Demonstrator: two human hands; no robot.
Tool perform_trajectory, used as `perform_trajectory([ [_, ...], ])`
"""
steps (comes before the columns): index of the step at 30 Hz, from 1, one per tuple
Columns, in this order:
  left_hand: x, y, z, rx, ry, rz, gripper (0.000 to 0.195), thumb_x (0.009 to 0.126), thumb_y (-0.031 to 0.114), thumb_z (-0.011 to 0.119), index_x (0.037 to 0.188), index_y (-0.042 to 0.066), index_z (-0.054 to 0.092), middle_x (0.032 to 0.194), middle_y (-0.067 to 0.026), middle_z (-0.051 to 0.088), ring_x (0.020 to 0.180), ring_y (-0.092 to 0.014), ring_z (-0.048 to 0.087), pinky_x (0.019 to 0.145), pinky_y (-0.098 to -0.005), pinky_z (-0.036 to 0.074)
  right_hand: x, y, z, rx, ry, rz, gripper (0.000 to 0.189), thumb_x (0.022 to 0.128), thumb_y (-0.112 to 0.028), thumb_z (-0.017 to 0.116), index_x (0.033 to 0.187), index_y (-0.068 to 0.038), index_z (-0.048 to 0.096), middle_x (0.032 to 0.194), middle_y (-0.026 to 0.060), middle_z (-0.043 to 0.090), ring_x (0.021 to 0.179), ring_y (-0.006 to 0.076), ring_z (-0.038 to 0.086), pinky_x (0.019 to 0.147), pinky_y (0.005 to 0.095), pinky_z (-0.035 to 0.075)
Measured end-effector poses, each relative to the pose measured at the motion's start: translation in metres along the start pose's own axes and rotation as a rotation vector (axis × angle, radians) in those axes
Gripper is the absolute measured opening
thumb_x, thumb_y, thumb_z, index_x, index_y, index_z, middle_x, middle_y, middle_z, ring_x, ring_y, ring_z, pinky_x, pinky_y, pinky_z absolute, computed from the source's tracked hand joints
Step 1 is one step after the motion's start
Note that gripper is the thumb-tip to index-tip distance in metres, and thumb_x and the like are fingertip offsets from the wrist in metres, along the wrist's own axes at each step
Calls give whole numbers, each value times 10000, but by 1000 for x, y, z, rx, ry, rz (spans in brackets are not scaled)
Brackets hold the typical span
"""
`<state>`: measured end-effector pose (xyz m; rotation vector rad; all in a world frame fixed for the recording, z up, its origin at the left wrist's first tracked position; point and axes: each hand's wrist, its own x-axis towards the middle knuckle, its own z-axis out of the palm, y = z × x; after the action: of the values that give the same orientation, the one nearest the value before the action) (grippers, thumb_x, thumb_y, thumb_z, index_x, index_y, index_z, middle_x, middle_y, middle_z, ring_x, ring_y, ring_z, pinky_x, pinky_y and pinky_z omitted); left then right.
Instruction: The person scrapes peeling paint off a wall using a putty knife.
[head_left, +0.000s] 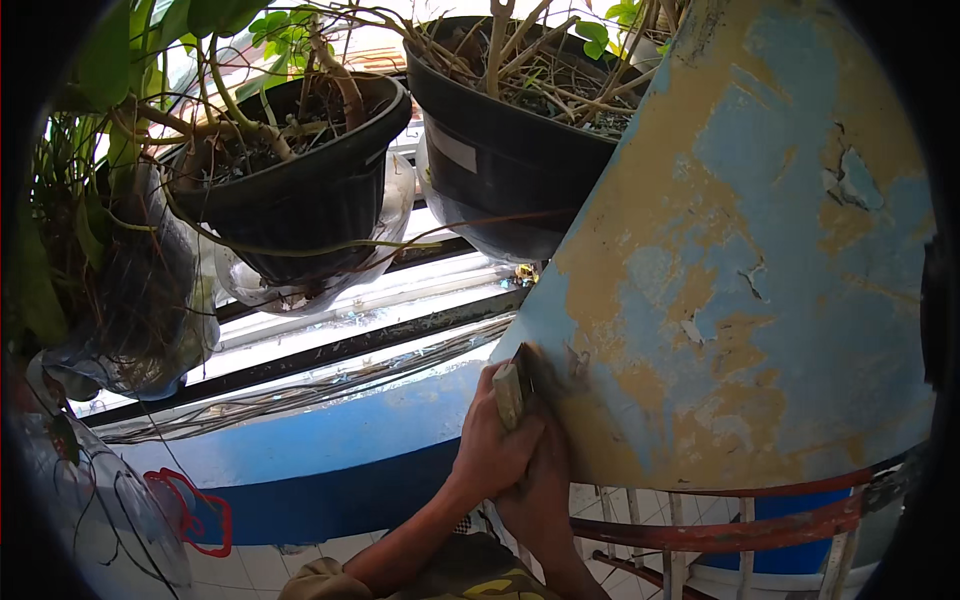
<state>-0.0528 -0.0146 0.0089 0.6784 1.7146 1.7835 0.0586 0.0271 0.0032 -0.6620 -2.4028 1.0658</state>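
My left hand is closed around the handle of a scraper-like tool, worn and pale. The tool's dark blade stands close to the edge of a wall with peeling blue and tan paint. Just right of it, my right hand presses against the left one, near the wall; its fingers are largely hidden, so its exact hold on the tool does not show. Several chipped patches mark the wall, one with a lifted paint flake.
Potted plants in black pots stand beyond a blue ledge with cables along it. A red plastic hanger-like piece is at lower left. A red and white metal railing lies below the wall.
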Motion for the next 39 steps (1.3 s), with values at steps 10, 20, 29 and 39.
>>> perform_trajectory([
  [10, -27, 4, 6, 53, -54, 244, 434, 806, 74, 641, 1206, -86, 590, 1348, -233, 487, 1224, -368, 539, 1031, -428, 446, -22, -8, -15, 33, 60, -103, 782, 771, -98, 723, 1447, 121, 398, 1471, 335, 389, 1397, 518, 368, 1161, 569, 314],
  [20, -16, 4, -2, -29, -86, 170, 463, 843, 141, 622, 1265, -48, 597, 1404, -238, 488, 1207, -450, 578, 998, -475, 482, -13, -19, -9, -70, 70, -98, 816, 725, -20, 687, 1450, 136, 346, 1463, 328, 356, 1351, 530, 359, 1147, 588, 297],
  [29, -14, 13, -3, 25, -56, 175, 384, 835, 154, 615, 1153, -61, 629, 1395, -248, 490, 1157, -460, 598, 977, -494, 487, -12, -24, -5, -95, 130, -82, 754, 721, 61, 613, 1434, 139, 379, 1435, 326, 396, 1337, 528, 382, 1152, 591, 294],
  [39, -15, 4, -1, -1, -60, 150, 387, 826, 192, 628, 1121, -59, 640, 1301, -241, 527, 1092, -470, 603, 947, -500, 482, -12, -26, -6, -155, 195, -133, 701, 763, 52, 600, 1435, 97, 407, 1375, 304, 476, 1310, 495, 442, 1133, 546, 335],
])
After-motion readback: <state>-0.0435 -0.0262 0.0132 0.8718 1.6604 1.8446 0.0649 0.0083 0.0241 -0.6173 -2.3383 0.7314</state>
